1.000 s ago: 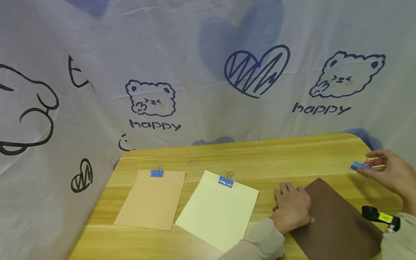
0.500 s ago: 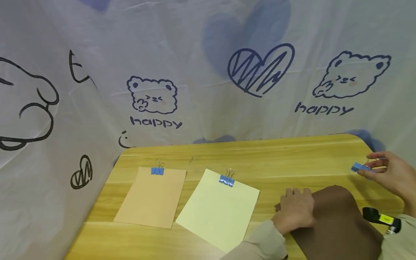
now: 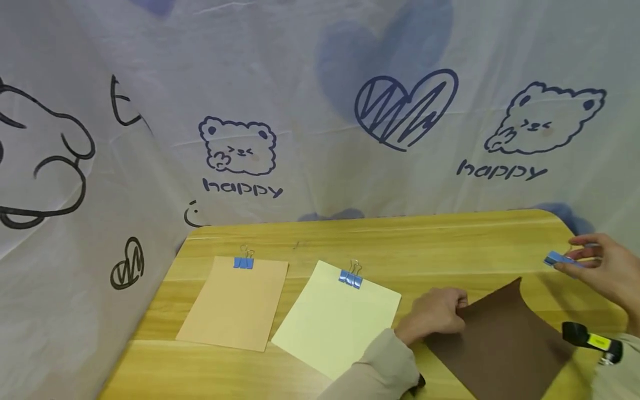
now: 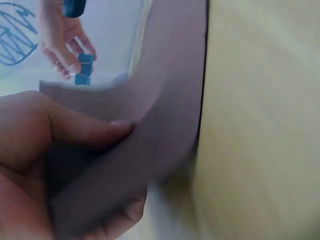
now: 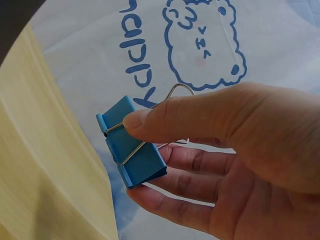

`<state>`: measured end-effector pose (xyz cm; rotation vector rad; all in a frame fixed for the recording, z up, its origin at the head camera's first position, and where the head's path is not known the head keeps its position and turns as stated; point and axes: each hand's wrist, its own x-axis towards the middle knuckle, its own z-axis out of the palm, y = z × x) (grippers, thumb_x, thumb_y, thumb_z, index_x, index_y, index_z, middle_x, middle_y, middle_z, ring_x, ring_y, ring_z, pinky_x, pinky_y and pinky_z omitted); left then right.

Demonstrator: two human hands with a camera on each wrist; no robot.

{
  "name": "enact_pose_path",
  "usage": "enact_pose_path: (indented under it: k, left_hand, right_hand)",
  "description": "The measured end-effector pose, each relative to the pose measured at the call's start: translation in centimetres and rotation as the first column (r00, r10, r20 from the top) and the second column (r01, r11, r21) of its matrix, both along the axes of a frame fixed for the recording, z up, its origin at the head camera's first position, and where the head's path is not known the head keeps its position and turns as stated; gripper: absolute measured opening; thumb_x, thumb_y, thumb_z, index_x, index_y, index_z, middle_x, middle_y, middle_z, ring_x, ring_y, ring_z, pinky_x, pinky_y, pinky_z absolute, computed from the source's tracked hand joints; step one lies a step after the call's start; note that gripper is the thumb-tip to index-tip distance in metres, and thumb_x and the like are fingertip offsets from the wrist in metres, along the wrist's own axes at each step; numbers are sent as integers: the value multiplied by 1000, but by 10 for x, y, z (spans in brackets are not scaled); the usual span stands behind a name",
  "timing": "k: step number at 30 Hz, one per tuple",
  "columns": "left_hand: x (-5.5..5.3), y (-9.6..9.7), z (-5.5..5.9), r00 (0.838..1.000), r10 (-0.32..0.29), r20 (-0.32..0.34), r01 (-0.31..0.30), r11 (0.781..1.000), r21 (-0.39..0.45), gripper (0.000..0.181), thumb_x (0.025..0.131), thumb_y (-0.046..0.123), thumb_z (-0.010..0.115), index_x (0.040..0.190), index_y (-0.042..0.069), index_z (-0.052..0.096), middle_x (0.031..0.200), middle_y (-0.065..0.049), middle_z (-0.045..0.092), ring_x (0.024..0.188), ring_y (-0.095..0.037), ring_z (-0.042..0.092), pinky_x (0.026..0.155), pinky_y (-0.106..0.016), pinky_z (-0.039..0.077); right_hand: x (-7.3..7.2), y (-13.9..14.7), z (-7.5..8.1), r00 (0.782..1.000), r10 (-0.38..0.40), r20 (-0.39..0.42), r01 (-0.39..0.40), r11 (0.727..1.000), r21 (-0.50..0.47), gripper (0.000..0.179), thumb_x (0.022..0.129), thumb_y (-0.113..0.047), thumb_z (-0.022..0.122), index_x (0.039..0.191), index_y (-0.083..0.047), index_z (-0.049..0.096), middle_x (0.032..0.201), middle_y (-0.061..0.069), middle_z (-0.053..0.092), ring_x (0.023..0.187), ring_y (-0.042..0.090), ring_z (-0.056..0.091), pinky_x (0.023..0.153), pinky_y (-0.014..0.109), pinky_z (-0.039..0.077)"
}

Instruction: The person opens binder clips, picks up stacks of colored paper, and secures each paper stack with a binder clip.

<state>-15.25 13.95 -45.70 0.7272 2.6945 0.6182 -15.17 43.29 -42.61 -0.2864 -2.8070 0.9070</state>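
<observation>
My left hand (image 3: 436,314) pinches the left edge of a dark brown sheet of paper (image 3: 502,339), thumb above and fingers beneath. In the left wrist view the sheet (image 4: 170,85) bends up from the table around that grip. Further right, my right hand (image 3: 607,266) holds a blue binder clip (image 3: 560,259) above the table, beyond the sheet's far corner. The right wrist view shows the thumb across the clip (image 5: 135,145) and its wire handles, with fingers behind it; the clip's mouth grips no paper.
On the wooden table (image 3: 400,239) lie an orange sheet (image 3: 235,305) and a pale yellow sheet (image 3: 340,322), left of the brown one. Each carries a blue binder clip (image 3: 243,263) at its top edge. White cloth (image 3: 310,111) with drawings hangs behind and at the left.
My left hand has gone from lying on the brown sheet to pinching its edge, shifting left. The sheet has moved slightly and its far corner curls up. My right hand keeps the clip in nearly the same place.
</observation>
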Motion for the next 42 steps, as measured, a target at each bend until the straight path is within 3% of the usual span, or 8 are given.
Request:
enact_pose_path:
  k: [3, 12, 18, 22, 28, 34, 36, 42]
  left_hand:
    - [-5, -12, 2, 998, -25, 64, 17, 992, 126, 32, 78, 0, 67, 81, 20, 41, 66, 8, 29, 54, -7, 24, 49, -22, 19]
    - [-22, -41, 3, 976, -55, 211, -32, 921, 388, 51, 98, 3, 53, 145, 23, 56, 104, 6, 70, 69, -5, 55, 63, -19, 43]
    - [-33, -65, 9, 972, -5, 237, -117, 858, 500, 13, 93, 3, 60, 100, 7, 70, 79, 2, 62, 62, -11, 52, 57, -22, 42]
    - [-40, -81, 15, 969, 10, 246, -150, 817, 557, 4, 91, 4, 67, 87, 6, 67, 73, 4, 59, 60, -9, 52, 55, -22, 44]
    - [-47, -112, 24, 972, -8, 236, -141, 782, 607, 11, 94, 16, 74, 97, 5, 71, 83, 4, 67, 68, -7, 60, 62, -24, 50]
    - [-58, -146, 17, 983, -19, 180, -123, 658, 743, 13, 96, 10, 70, 100, -2, 70, 88, -6, 71, 73, -7, 63, 67, -24, 52]
    - [-61, -158, 12, 981, -9, 192, -146, 613, 776, 15, 97, 10, 69, 103, -4, 69, 92, -9, 72, 77, -9, 65, 69, -25, 53]
    - [-69, -194, 5, 959, 51, 280, -259, 566, 783, 13, 95, 12, 73, 98, 1, 66, 87, 4, 66, 80, -10, 60, 75, -28, 51]
  right_hand:
    - [-1, -1, -1, 1000, 16, -9, -16, 1000, -2, 58, 90, 2, 73, 131, 21, 36, 101, 39, 53, 88, 56, 57, 58, 40, 54]
    - [-7, 6, -10, 999, 33, -5, -33, 999, -11, 62, 91, -2, 74, 135, 20, 35, 102, 39, 54, 87, 55, 58, 62, 50, 55]
    - [-27, 43, -61, 997, 23, -69, -20, 999, 42, 58, 94, -18, 76, 143, -11, 45, 97, 23, 58, 72, 24, 61, 55, 41, 54]
    - [-33, 49, -72, 995, 57, -80, -51, 996, 72, 59, 89, -3, 77, 135, 10, 43, 102, 33, 55, 75, 35, 60, 53, 39, 53]
    - [-23, 19, -43, 994, 83, -67, -80, 996, 39, 47, 80, 19, 69, 119, 9, 45, 96, 30, 56, 73, 32, 61, 58, 44, 55]
    - [-16, 2, -24, 986, 161, -38, -159, 986, 58, 45, 78, 21, 69, 116, 11, 47, 95, 35, 55, 83, 47, 61, 68, 57, 55]
    - [-20, 6, -32, 986, 161, -37, -158, 984, 80, 43, 78, 17, 73, 114, 10, 50, 94, 33, 58, 77, 33, 63, 67, 54, 55]
    - [-22, 2, -27, 988, 156, 15, -157, 980, 122, 47, 79, 2, 83, 113, 16, 53, 93, 29, 62, 77, 33, 63, 68, 53, 55]
